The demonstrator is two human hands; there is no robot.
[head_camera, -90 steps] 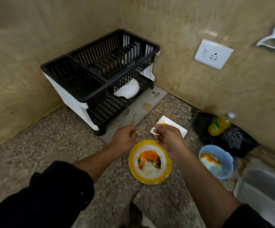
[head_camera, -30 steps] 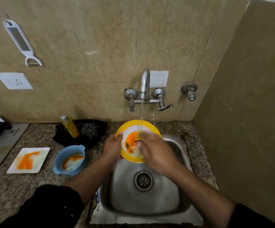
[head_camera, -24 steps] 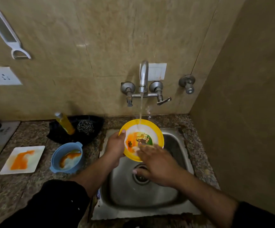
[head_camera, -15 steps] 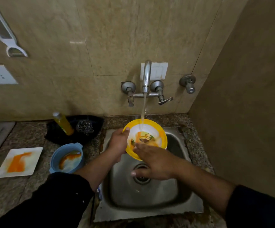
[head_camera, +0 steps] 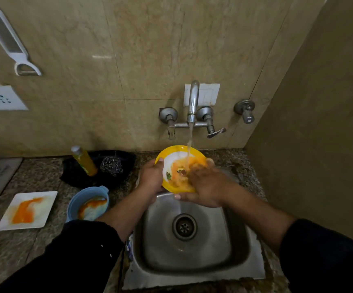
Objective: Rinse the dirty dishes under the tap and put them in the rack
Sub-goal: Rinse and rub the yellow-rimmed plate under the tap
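- Holding the yellow plate (head_camera: 172, 162) above the back edge of the sink (head_camera: 224, 250), right under the tap (head_camera: 193, 100), with water running onto its face.
- Gripping its left rim with the left hand (head_camera: 151, 178), thumb curled over the edge and the other fingers hidden behind.
- Pressing the right hand (head_camera: 205, 185) flat against the plate's face, fingers stretched out (blurred, so no finer detail to tell) and covering its right part.
- Tilting the plate with its soiled face turned up and toward the camera and its upper rim toward the wall (round, so no long axis to speak of), orange smears showing on the white centre.
- Sitting on the worktop (head_camera: 12, 254) left of the sink: a blue bowl (head_camera: 89, 204) and a white square plate (head_camera: 26, 210), both streaked orange, the bowl nearer the sink.
- Leaning behind the bowl: a yellow bottle (head_camera: 84, 162), just beside a steel scrubber (head_camera: 111, 166).
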